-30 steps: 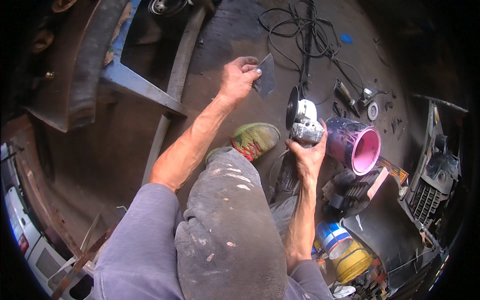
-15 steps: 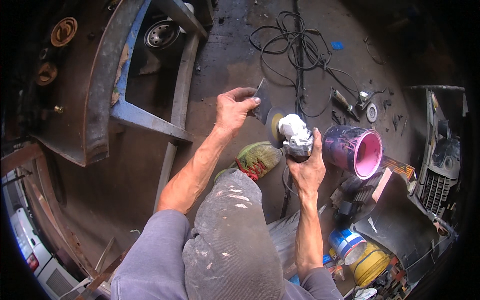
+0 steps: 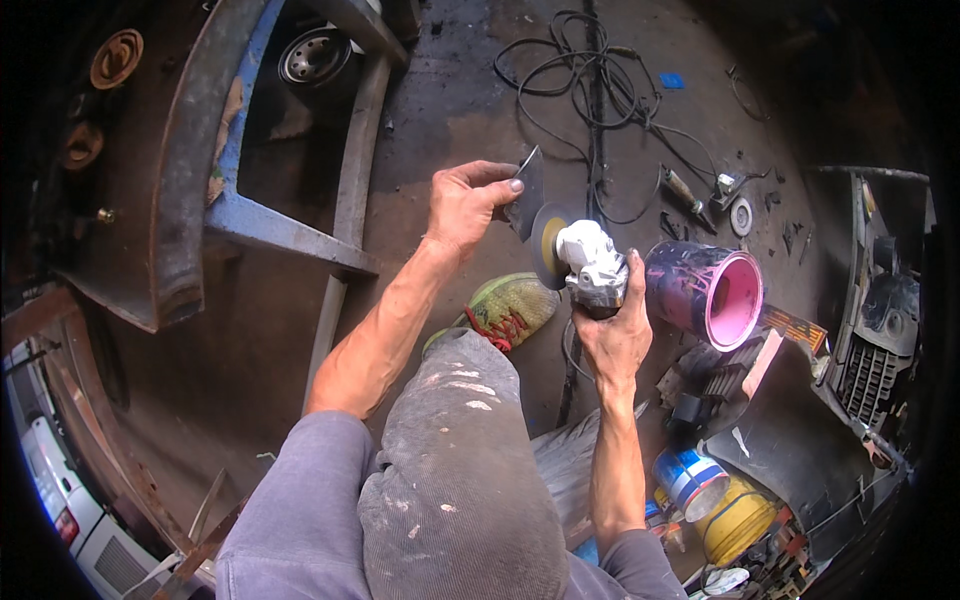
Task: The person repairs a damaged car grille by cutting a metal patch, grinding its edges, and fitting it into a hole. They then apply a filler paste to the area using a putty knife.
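The left hand [image 3: 465, 205] pinches a thin, dark metal blade [image 3: 528, 190] between thumb and fingers, its grip closed on the blade's lower edge, with the pointed tip at about 12 o'clock. The right hand [image 3: 615, 335] wraps fully around the body of a white angle grinder [image 3: 590, 265], its grip tight on it. The grinder's yellowish disc [image 3: 546, 245] stands on edge, just at the blade's lower right side; whether the two touch cannot be told. Both sit near the centre of the view, above a bent knee in paint-flecked grey trousers [image 3: 450, 470].

At 3 o'clock from the grinder lies a tipped paint can [image 3: 700, 290] with a pink inside. A green shoe with red laces [image 3: 505, 310] rests on the concrete floor [image 3: 440, 110] at 7 o'clock from the disc. Black cables [image 3: 590, 80] coil at 12 o'clock, and a rusty steel frame [image 3: 190, 170] runs along at 9 to 10 o'clock.
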The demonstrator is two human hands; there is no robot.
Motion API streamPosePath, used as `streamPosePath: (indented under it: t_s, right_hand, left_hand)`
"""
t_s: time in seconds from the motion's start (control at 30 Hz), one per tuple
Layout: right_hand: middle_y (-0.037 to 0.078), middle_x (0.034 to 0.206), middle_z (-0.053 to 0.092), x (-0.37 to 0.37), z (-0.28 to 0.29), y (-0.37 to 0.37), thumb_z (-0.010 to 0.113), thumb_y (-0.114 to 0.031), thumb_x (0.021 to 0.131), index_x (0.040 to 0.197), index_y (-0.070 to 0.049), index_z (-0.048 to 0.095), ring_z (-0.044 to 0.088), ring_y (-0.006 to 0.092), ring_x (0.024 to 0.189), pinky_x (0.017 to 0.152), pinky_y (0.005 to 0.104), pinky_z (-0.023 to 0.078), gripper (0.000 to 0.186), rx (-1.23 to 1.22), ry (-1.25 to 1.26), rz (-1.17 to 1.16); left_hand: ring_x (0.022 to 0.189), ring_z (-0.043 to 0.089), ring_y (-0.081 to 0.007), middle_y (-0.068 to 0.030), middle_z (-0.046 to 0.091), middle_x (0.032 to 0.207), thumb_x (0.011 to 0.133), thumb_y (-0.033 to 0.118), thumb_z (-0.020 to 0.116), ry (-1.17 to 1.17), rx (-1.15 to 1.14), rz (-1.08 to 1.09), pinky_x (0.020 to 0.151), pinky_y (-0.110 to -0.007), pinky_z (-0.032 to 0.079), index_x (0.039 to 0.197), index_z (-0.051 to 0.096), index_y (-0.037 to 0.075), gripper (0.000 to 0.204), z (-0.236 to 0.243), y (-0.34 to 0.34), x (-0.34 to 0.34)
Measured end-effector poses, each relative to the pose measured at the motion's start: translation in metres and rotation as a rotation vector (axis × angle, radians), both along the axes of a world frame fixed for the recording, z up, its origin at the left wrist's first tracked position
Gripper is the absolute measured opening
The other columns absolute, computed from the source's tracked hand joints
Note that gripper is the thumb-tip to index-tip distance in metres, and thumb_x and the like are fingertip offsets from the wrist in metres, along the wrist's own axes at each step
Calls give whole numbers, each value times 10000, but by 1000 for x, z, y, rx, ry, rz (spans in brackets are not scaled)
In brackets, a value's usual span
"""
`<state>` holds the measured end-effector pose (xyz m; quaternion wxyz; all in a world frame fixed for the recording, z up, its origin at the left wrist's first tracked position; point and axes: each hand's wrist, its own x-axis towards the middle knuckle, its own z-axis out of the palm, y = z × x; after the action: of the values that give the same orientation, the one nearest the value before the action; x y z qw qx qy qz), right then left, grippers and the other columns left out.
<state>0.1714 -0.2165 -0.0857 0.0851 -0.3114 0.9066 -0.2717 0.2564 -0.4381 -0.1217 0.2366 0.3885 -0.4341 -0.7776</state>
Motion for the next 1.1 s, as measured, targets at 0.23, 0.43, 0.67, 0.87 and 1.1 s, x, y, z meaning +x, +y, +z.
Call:
streamPosePath:
  t_s: [0.23,0.43,0.67,0.87,1.1]
  right_hand:
    - [219,1280,648,-5,-4,-8,810,-165,712,1520,-176,360,672,410,1112,925,432,541,925,-24,8,-36]
    - [203,1234,661,-8,1,-7,798,-131,684,1523,-159,351,685,333,1078,941,391,527,951,-38,-200,-58]
    - [143,1214,651,-10,-13,11,788,-18,636,1512,-57,347,653,212,1073,975,341,511,982,-326,-723,-62]
    - [117,1246,599,-20,-4,-1,819,43,588,1498,-28,352,618,207,1101,999,342,498,1025,-393,-866,-99]
    - [121,1234,608,-14,-15,14,816,19,620,1491,-31,356,620,203,1109,1003,340,494,986,-370,-835,-37]
  left_hand:
    - [717,677,-127,-91,749,869,840,2,735,-5,27,-60,650,-264,553,1019,744,-35,183,-1,8,6]
    - [758,678,-120,-85,746,897,848,1,732,21,62,-28,682,-257,556,1045,736,-38,201,-1,4,7]
    - [766,678,-118,-77,746,916,843,22,751,-43,-123,-111,697,-258,556,1069,731,-25,232,-5,0,2]
    - [755,663,-117,-81,744,894,825,-12,728,-31,-88,-103,684,-260,539,1033,742,-39,210,-3,7,1]
    - [761,667,-125,-92,744,897,827,-20,712,-75,-98,-77,687,-267,545,1018,740,-48,195,-4,-3,-3]
